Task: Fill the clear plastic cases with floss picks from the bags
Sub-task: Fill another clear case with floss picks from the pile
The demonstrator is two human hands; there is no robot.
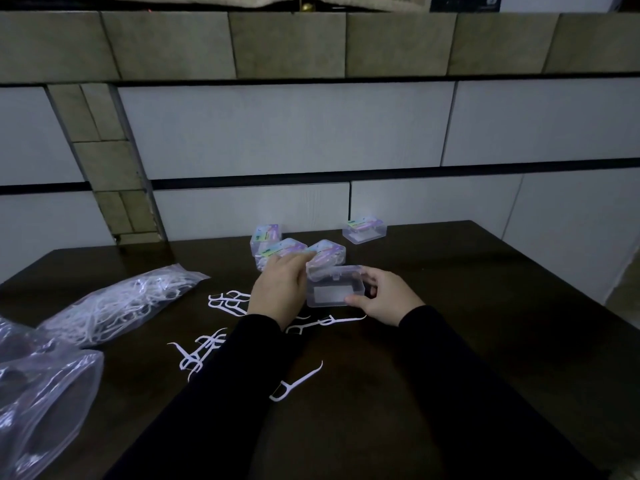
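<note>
An open clear plastic case with nothing in it sits mid-table, its lid tipped back. My right hand grips its right side, thumb on the front edge. My left hand rests at the case's left side, fingers reaching toward the lid and the cases behind. Loose white floss picks lie on the dark table: a cluster left of my left hand, a group nearer me, one alone in front, and some under my wrists. A clear bag of floss picks lies at the left.
Three closed cases with colourful labels stand behind the open one, and another sits at the back right. A crumpled, see-through bag lies at the near left. A tiled wall rises behind the table.
</note>
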